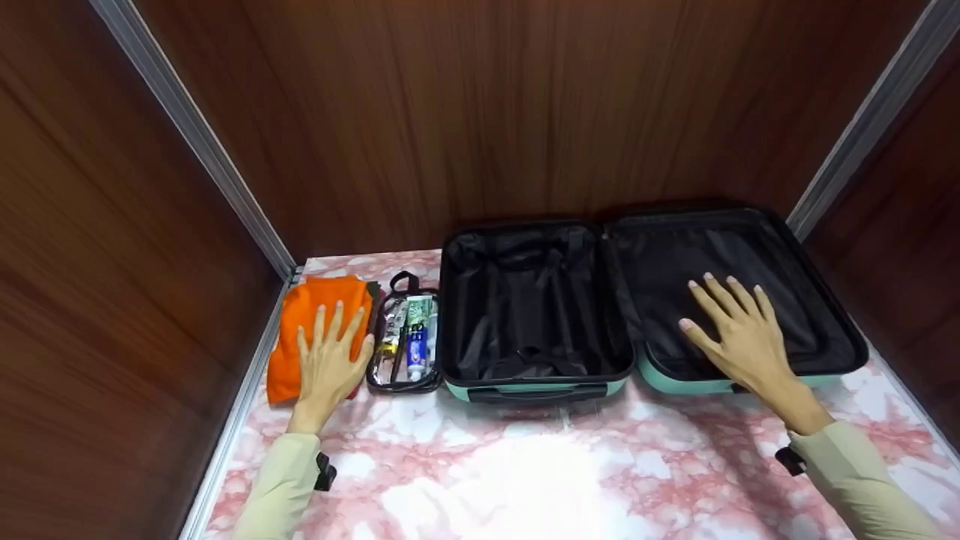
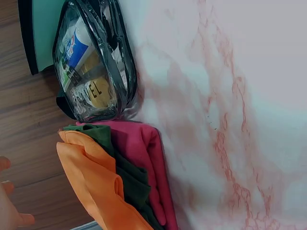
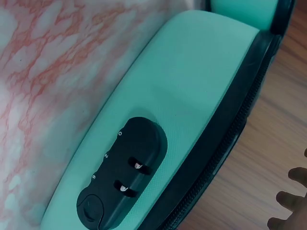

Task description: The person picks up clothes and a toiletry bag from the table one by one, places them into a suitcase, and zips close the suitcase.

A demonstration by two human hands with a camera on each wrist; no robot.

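Observation:
My left hand, fingers spread straight, is over a stack of folded clothes. Orange cloth tops the stack, with dark green cloth and deep pink cloth beneath it. Beside the stack sits a clear toiletry pouch with black trim, holding a blue and white tube and other small items. A mint green suitcase lies unfolded, both black-lined halves facing up. Over its right half my right hand spreads its fingers, holding nothing. The right wrist view shows the suitcase's black combination lock.
Dark wood-look panels stand at the back and both sides, with metal strips along their corners. Everything rests on a pink and white marbled surface. The suitcase's left half stands close to the pouch.

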